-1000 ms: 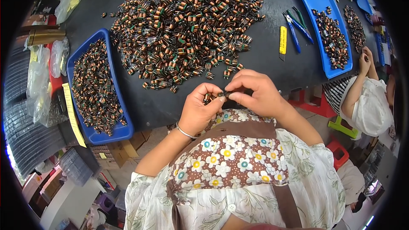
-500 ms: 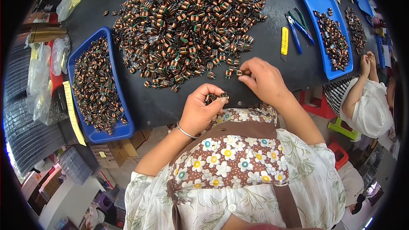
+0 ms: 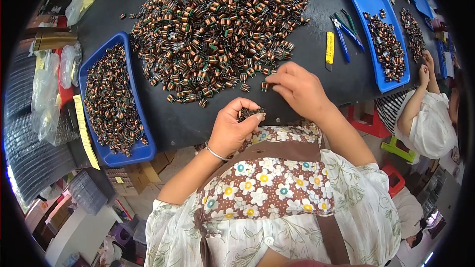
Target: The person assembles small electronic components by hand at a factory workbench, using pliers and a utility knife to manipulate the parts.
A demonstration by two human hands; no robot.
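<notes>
My left hand (image 3: 233, 126) is closed around several small copper-wound coils (image 3: 244, 114) with black bases and metal pins, partly hidden by the fingers. To its right, my right hand (image 3: 303, 90) reaches to the near edge of a large heap of the same coils (image 3: 217, 34). Its thumb and fingers are drawn together beside a single coil (image 3: 264, 87) on the black table (image 3: 190, 121). Whatever those fingertips hold is hidden behind them.
A blue tray (image 3: 152, 151) full of coils stands at the left, another blue tray (image 3: 406, 80) at the right. Between heap and right tray lie a yellow-handled cutter (image 3: 330, 48), blue pliers (image 3: 342, 43) and green-handled pliers (image 3: 351, 21). A co-worker's hands (image 3: 426, 69) show at far right.
My right hand has shifted slightly left and up along the heap's edge. The coil at its fingertips no longer shows. My left hand stays in place. The co-worker's hands have moved slightly.
</notes>
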